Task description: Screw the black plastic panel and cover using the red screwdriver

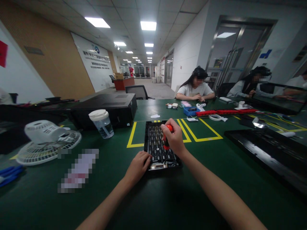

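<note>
A black rectangular casing (153,140) lies on the green table in front of me, with rows of key-like dark shapes inside and a pale metal strip at its near end. My right hand (174,135) is closed around the handle of a red and black screwdriver (166,145). The screwdriver stands nearly upright, its shaft pointing down at the near right part of the casing; the tip is too small to make out. At the casing's near left edge, my left hand (139,163) grips the rim with its fingers curled together.
To the left are a white fan (48,137), a lidded plastic cup (102,124), a large black box (112,107) and blue gloves (11,174). A black panel (263,156) lies right. Farther back are a blue tray (190,111), tape roll (215,117) and seated people.
</note>
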Demonstrator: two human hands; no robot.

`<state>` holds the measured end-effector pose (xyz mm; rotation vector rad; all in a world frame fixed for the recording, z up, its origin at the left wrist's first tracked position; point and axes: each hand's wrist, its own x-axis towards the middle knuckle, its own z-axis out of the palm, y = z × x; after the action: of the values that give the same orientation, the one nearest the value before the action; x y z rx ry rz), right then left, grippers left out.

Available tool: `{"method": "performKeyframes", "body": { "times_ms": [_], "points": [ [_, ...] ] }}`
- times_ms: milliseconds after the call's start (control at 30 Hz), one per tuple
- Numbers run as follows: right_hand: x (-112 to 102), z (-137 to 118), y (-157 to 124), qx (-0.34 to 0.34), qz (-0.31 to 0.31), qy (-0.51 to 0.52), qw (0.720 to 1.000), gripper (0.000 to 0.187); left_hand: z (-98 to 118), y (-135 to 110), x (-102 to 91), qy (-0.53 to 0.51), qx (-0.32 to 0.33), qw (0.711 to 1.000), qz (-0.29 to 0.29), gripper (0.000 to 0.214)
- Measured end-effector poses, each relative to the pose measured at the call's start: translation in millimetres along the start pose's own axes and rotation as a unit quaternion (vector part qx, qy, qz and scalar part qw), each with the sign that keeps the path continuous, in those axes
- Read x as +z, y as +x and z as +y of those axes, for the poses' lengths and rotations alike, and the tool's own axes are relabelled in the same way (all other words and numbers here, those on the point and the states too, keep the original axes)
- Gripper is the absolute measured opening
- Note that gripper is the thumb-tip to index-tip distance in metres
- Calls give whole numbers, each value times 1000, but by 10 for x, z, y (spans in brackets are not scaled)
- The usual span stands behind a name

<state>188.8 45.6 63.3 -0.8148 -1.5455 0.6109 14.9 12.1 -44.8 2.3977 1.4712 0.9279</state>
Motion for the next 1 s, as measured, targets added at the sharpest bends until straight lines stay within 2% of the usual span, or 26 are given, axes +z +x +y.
{"method": "performKeyframes", "body": {
  "times_ms": [133,400,533,667,800,1000],
  "points": [
    [-12,29,11,14,-17,40,999,26,-9,1,12,1,4,1000,-3,22],
    [-11,144,32,40,-23,148,988,43,-38,-9,23,2,2,1000,-6,21],
    [-82,130,75,29,-62,172,983,39,-23,-5,15,-2,1,1000,-5,21],
    [-148,143,143,35,-130,196,971,35,-18,-4,7,-4,-1,1000,-5,21],
    [-139,197,174,70,-190,285,937,33,-18,0,5,-7,-1,1000,-4,22],
    [-111,233,152,123,-273,428,853,28,-15,5,9,-5,-4,1000,-9,22]
  ]
}}
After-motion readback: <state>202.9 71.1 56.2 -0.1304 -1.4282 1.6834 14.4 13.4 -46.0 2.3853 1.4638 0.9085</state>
